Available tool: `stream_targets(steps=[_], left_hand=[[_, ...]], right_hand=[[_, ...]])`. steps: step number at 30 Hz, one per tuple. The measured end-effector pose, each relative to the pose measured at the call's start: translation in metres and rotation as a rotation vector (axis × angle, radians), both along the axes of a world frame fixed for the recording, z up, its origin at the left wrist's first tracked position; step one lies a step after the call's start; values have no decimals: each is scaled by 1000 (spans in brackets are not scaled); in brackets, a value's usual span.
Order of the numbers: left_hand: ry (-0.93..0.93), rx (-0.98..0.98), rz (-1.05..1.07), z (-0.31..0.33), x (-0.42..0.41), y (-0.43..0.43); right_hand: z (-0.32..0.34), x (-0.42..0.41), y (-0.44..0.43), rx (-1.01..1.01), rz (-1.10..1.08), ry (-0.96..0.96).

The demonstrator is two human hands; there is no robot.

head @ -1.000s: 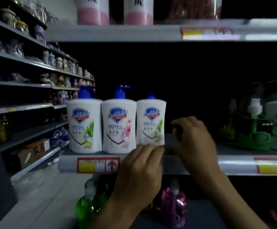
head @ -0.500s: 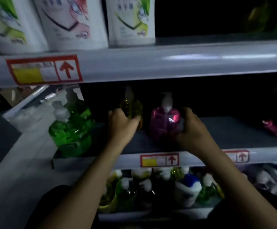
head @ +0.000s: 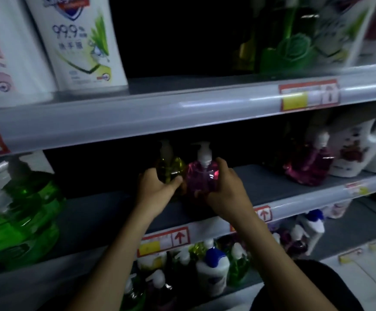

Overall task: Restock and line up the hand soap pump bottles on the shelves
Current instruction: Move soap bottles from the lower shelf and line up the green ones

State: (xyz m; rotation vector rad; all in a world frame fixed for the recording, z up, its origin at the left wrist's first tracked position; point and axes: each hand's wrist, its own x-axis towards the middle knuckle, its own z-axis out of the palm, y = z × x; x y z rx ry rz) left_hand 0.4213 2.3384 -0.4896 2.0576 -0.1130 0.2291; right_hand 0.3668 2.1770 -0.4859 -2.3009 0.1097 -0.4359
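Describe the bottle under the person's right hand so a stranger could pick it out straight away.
Find the grey middle shelf, under the shelf with tall white soap bottles. Near its centre two small clear pump bottles stand side by side, each gripped by a hand. Yours is the pink clear pump bottle with a white pump, under the right hand; its neighbour, the yellow-green clear pump bottle, sits left.

We see a pink bottle (head: 201, 179) of clear, glossy plastic, catching a small highlight, with a matt white plastic pump. The yellow-green bottle (head: 171, 170) beside it is the same see-through plastic. The green bottles (head: 23, 218) at the left shine wetly (translucent too). The white bottle (head: 81, 43) above looks opaque, smooth, with a printed label. The shelf edge strip (head: 182, 111) is glossy clear plastic over paper price tags (head: 308, 94); the shelf deck (head: 106, 212) looks matt grey.
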Motion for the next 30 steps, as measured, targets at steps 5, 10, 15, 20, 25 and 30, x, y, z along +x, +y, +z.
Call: stream_targets(steps=[5, 10, 15, 20, 25, 30], left_hand=[[-3, -8, -114, 7, -2, -57], [19, 415, -122, 32, -31, -82], [-486, 466, -193, 115, -92, -84], [-886, 303, 2, 214, -65, -106], [-258, 315, -356, 242, -8, -141], [-130, 83, -516, 230, 6, -147]], right_hand=[[2, -16, -51, 18, -106, 2], [15, -54, -68, -66, -198, -64], [71, -94, -89, -55, -415, -743], [166, -68, -104, -38, -374, -752], [184, -28, -97, -250, -350, -477], [163, -10, -90, -181, -495, -533]])
